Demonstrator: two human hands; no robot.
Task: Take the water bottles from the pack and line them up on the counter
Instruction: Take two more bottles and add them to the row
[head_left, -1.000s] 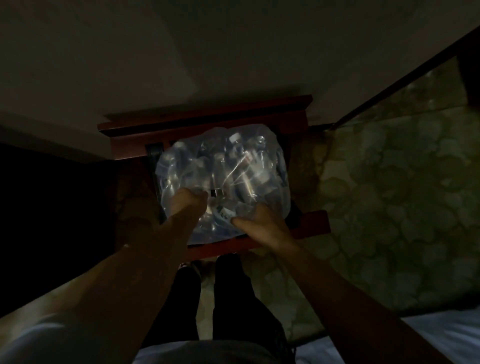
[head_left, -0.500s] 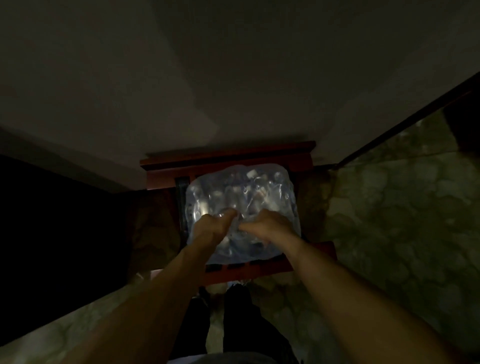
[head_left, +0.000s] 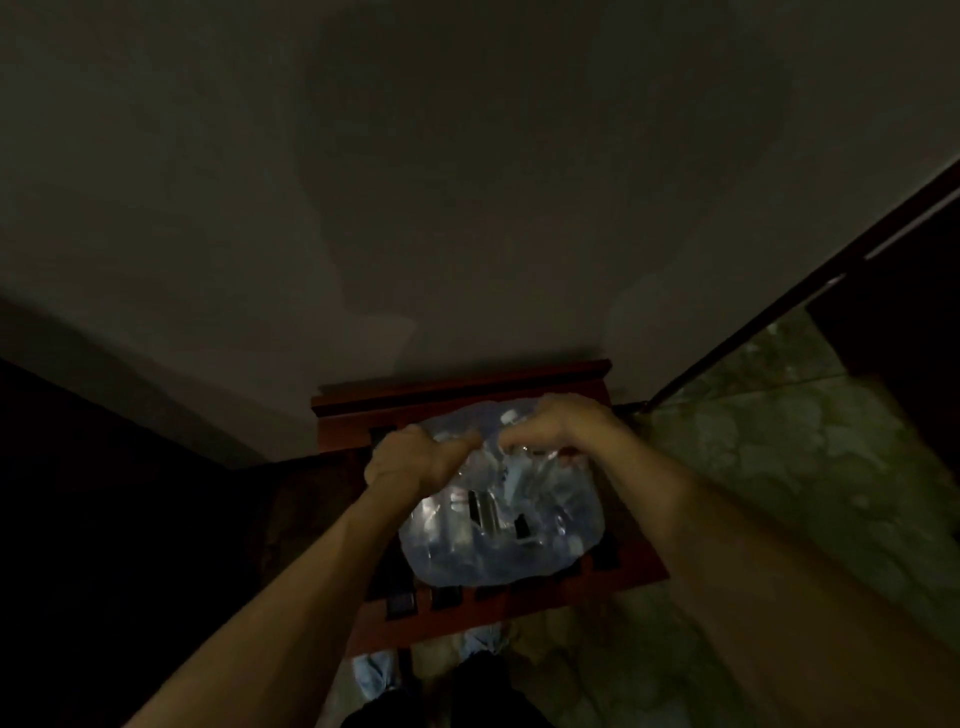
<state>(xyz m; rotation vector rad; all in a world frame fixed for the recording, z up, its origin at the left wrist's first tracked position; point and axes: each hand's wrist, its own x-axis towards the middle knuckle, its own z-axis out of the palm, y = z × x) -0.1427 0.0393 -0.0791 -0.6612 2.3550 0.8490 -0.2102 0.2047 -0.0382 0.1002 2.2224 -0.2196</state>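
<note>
A pack of water bottles (head_left: 498, 535) wrapped in clear plastic film lies on a low reddish wooden slatted rack (head_left: 519, 597) in a dim room. Several bottle caps show through the film near its far edge. My left hand (head_left: 410, 457) grips the film at the pack's far left part, fingers curled into the plastic. My right hand (head_left: 556, 423) pinches the film just to the right of it, at the far edge. The two hands sit close together, thumbs nearly meeting. The single bottles under the film are blurred.
A plain wall (head_left: 467, 208) rises right behind the rack. Mottled green stone floor (head_left: 779, 467) spreads to the right, bounded by a dark rail (head_left: 779, 306). The left side is in deep shadow. My legs and shoes (head_left: 374, 670) stand below the rack.
Both hands have moved from the pack's near side to its far edge and now clutch the film there. The camera has tilted up, so the pack sits lower in view.
</note>
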